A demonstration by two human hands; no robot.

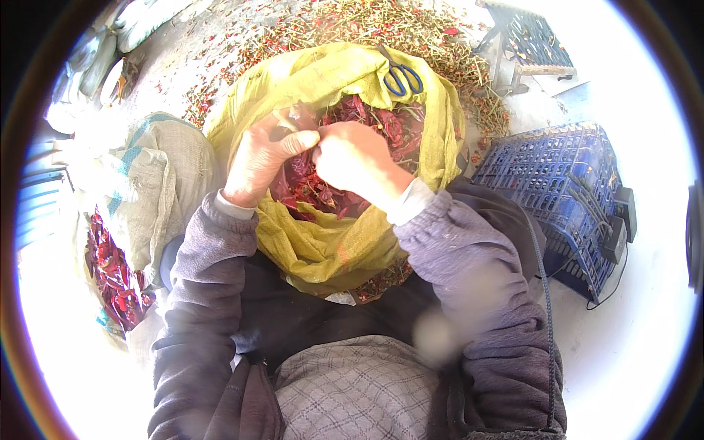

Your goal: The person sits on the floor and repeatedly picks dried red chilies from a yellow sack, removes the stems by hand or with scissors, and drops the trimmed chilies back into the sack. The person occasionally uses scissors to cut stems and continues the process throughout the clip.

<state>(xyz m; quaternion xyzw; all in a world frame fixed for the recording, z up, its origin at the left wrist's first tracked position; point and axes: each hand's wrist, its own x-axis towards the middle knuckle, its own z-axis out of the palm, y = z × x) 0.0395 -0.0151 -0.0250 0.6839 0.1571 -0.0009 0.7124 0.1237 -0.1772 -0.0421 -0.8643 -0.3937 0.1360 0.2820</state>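
A yellow woven sack (330,258) with its rim rolled down stands open between my knees, holding dried red chili peppers (393,126). Over its left side is my left hand (258,157), thumb stretched toward the right, with a blurred reddish piece (302,115), apparently a dried chili, at its fingers. My right hand (355,159) is curled above the peppers and meets the left thumb tip. Its fingertips are hidden, so what it pinches cannot be made out. Scissors with blue handles (404,80) lie on the far rim of the sack.
Chili stems and bits (352,22) cover the floor beyond the sack. At left, a pale woven sack (176,165) leans near more red chilies (115,275). A blue plastic crate (550,170) with dark box-shaped devices (613,239) stands at right, below a small stool (528,41).
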